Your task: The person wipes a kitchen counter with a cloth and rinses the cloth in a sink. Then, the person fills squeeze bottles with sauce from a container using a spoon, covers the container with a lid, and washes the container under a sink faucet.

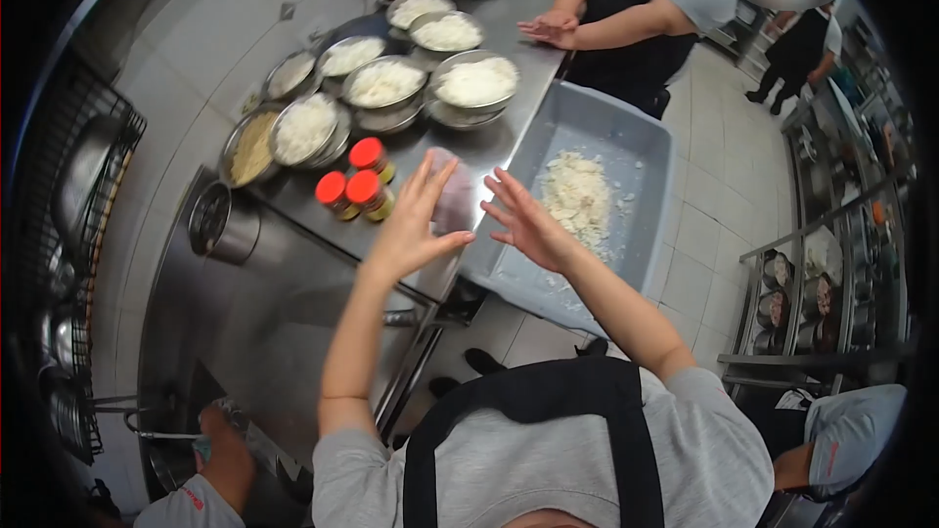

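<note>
My left hand [413, 222] is raised over the steel counter [497, 144] with its fingers apart, holding nothing. Close by its fingertips lies a pinkish, translucent thing [456, 194], perhaps a bag or cloth; I cannot tell whether they touch. My right hand [531, 225], also open and bare, hovers near the left rim of a grey plastic tub [653, 176]. Inside the tub rests a heap of white crumbly food [577, 198], with bits scattered around it. Left of my left hand stand three spice jars [364, 186] with red lids.
Several metal bowls [477, 83] of white shredded food crowd the counter's far side. One bowl [252, 147] holds something tan. A metal pot [227, 225] sits at left. A co-worker's hands [553, 29] rest together beyond the tub. Other people stand around; shelving [802, 264] lines the right.
</note>
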Available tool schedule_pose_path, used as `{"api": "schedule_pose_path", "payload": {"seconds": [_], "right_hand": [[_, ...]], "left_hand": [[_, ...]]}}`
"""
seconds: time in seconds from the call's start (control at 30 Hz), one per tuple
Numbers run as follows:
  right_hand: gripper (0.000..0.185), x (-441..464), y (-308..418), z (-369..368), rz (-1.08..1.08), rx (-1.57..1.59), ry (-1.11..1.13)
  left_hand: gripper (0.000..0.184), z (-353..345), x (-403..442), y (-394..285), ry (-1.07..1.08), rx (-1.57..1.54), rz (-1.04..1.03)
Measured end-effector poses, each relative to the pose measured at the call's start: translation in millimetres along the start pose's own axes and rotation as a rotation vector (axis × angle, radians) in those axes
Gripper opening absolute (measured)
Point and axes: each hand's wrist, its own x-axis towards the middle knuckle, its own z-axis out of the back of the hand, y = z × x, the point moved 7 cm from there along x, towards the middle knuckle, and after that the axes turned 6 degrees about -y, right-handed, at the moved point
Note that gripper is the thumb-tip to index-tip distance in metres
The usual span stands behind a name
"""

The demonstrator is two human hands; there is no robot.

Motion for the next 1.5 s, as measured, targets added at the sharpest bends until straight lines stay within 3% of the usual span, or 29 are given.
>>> {"api": "schedule_pose_path", "payload": {"seconds": [0.07, 0.13, 0.2, 0.4, 0.53, 0.6, 0.67, 0.73, 0.8, 0.87, 0.9, 0.97, 1.03, 1.1, 1.17, 1.23, 1.3, 1.37, 1.4, 1.43, 1.47, 1.5], "right_hand": [[0.065, -25.1, 19.9, 26.7, 0.021, -0.098, 0.026], [0.058, -67.0, 44.7, 80.5, 0.152, -0.821, -0.036], [0.051, -111.2, 49.5, 159.2, -0.055, -0.641, -0.154], [0.035, -284.0, 115.2, 370.1, -0.026, -0.675, -0.769], [0.034, -367.3, 146.5, 449.1, 0.064, -0.854, -0.93], [0.034, -395.5, 167.1, 459.7, 0.042, -0.932, -1.001], [0.035, -407.6, 175.8, 477.7, 0.005, -0.924, -1.024], [0.035, -406.9, 185.9, 498.9, -0.033, -0.919, -1.039], [0.038, -392.0, 197.9, 515.5, -0.102, -1.184, -0.904], [0.04, -368.8, 230.5, 531.4, -0.065, -1.327, -0.83], [0.042, -352.6, 249.4, 536.3, -0.016, -1.454, -0.738], [0.042, -323.5, 292.5, 558.4, 0.014, -1.487, -0.721], [0.043, -306.8, 324.5, 588.8, 0.059, -1.521, -0.704], [0.041, -296.2, 334.4, 652.8, -0.032, -1.215, -0.786], [0.038, -307.4, 316.7, 734.6, 0.083, -1.084, -0.916], [0.043, -347.0, 281.3, 804.5, -0.21, -1.35, -0.994], [0.051, -413.5, 226.2, 862.1, -0.685, -1.456, -0.913], [0.054, -483.7, 192.3, 886.5, -1.111, -1.394, -0.723], [0.054, -507.1, 178.7, 896.1, -1.128, -1.37, -0.691], [0.047, -549.9, 160.6, 911.5, -1.094, -1.052, -1.07], [0.043, -590.8, 136.2, 916.9, -1.05, -0.706, -1.416], [0.042, -605.5, 127.1, 919.3, -1.06, -0.647, -1.464]], "left_hand": [[0.08, -61.8, 2.6, 42.2, -0.17, 0.223, 0.058], [0.074, -124.4, 0.8, 103.9, -0.199, 0.375, 0.21], [0.071, -151.4, 1.8, 140.0, -0.102, 0.539, 0.335], [0.071, -152.3, 15.3, 137.8, -0.088, 0.611, 0.518], [0.071, -153.8, 23.0, 141.9, -0.064, 0.581, 0.654], [0.067, -159.1, 26.3, 130.7, -0.133, 0.638, 0.84], [0.065, -172.3, 48.1, 90.1, -0.326, 0.655, 0.755], [0.062, -210.0, 75.8, 41.4, -0.339, 0.586, 0.631], [0.06, -254.4, 99.9, -13.9, -0.343, 0.508, 0.528], [0.039, -306.6, 135.3, -87.1, -0.309, 0.268, 0.174], [0.039, -325.8, 149.2, -103.9, -0.304, 0.255, 0.192], [0.014, -370.9, 184.4, -140.7, -0.235, 0.074, 0.036], [0.008, -421.4, 213.6, -169.7, -0.218, -0.08, -0.006], [0.006, -490.9, 235.8, -171.4, -0.08, -0.355, 0.084], [0.014, -557.8, 264.9, -186.6, 0.13, -0.286, 0.028], [0.046, -622.7, 288.7, -196.4, 0.548, -0.124, 0.051], [0.052, -646.9, 339.5, -233.5, 0.67, -0.096, 0.09], [0.056, -672.7, 399.3, -263.1, 0.806, -0.015, -0.05], [0.057, -682.8, 433.1, -277.2, 0.84, -0.091, -0.052], [0.059, -700.6, 467.2, -287.9, 0.916, -0.29, -0.092], [0.063, -688.0, 504.5, -321.8, 0.919, -0.692, -0.086], [0.063, -676.9, 540.7, -346.2, 0.908, -0.836, -0.105]]}}
